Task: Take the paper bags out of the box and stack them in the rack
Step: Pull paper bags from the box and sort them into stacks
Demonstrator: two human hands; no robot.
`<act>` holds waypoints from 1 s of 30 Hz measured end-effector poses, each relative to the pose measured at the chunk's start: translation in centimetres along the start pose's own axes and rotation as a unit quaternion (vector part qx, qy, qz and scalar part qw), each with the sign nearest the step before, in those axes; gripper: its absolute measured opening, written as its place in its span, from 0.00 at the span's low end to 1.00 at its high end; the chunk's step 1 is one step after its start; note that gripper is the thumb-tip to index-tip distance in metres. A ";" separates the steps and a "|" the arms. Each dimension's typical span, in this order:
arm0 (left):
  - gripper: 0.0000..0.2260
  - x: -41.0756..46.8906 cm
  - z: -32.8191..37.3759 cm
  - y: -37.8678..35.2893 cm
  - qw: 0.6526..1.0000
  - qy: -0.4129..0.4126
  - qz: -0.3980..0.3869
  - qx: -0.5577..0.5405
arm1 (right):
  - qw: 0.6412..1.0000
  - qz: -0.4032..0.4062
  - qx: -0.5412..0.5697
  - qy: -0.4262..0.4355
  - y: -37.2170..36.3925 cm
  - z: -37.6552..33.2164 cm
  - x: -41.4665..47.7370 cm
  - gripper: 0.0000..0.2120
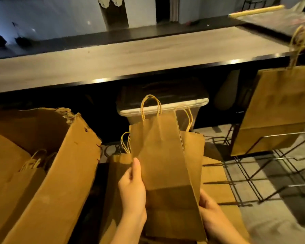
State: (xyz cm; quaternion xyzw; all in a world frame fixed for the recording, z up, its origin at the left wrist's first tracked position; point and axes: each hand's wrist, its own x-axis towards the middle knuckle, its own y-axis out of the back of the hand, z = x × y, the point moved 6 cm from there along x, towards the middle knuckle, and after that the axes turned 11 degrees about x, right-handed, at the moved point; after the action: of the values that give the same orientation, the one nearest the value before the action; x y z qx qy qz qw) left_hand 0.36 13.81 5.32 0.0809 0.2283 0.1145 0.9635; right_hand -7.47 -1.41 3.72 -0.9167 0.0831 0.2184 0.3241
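Between left hand (132, 189) and right hand (209, 211), flat paper bags (164, 155), gripped upright

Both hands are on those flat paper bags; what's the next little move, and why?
Probably swing the held bags rightward to the wire rack: the left hand and right hand grip them outside the box, and rack slots near the standing bags look free.

Dim room — long grey wood-grain counter (130, 55) with black edge, pale wall (60, 13) behind
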 end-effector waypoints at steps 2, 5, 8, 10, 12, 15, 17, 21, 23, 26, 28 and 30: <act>0.25 -0.3 -2.3 -0.4 0.999 0.032 -0.010 0.040 | 1.000 0.011 -0.019 0.022 1.8 1.1 -0.3 0.36; 0.31 -1.2 -4.7 -0.7 0.995 0.081 -0.014 0.051 | 0.996 0.040 -0.057 0.049 5.0 1.5 -0.8 0.33; 0.26 -1.9 -5.5 -0.7 0.994 0.088 -0.007 0.061 | 0.984 0.065 -0.132 0.098 7.9 -0.5 -1.2 0.30; 0.20 -1.9 -5.5 -0.6 0.995 0.081 -0.022 0.062 | 0.969 0.077 -0.177 0.151 8.9 -2.7 -1.2 0.30; 0.19 -1.9 -5.2 -0.4 0.996 0.066 -0.035 0.056 | 0.949 0.115 -0.215 0.200 10.0 -4.9 -0.6 0.23; 0.15 -1.9 -4.6 -0.1 0.997 0.039 -0.039 0.055 | 0.895 0.190 -0.314 0.254 11.1 -6.7 0.5 0.22; 0.12 -2.0 -4.2 -0.1 0.997 0.035 -0.050 0.057 | 0.878 0.229 -0.324 0.267 11.9 -6.7 1.3 0.21; 0.08 -2.2 -4.2 -0.5 0.996 0.033 -0.071 0.049 | 0.847 0.283 -0.370 0.254 13.9 -4.7 2.8 0.22; 0.15 -2.2 -4.5 -0.6 0.995 0.026 -0.082 0.055 | 0.830 0.307 -0.419 0.205 15.1 -3.4 3.2 0.24; 0.22 -2.0 -5.1 -0.8 0.992 0.036 -0.096 0.072 | 0.785 0.307 -0.500 0.198 15.3 -3.0 2.8 0.23; 0.23 -1.8 -5.4 -1.0 0.991 0.036 -0.104 0.075 | 0.769 0.279 -0.523 0.238 14.0 -3.8 2.0 0.18; 0.24 -1.8 -5.8 -1.4 0.989 0.044 -0.119 0.081 | 0.832 0.198 -0.466 0.227 12.4 -4.0 1.8 0.11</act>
State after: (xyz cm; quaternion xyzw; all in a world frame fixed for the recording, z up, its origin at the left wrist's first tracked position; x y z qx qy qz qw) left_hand -3.62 12.59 0.66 0.1255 0.2871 -0.0167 0.9495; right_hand -8.16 -13.61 -1.21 -0.9466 0.2228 0.0761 -0.2203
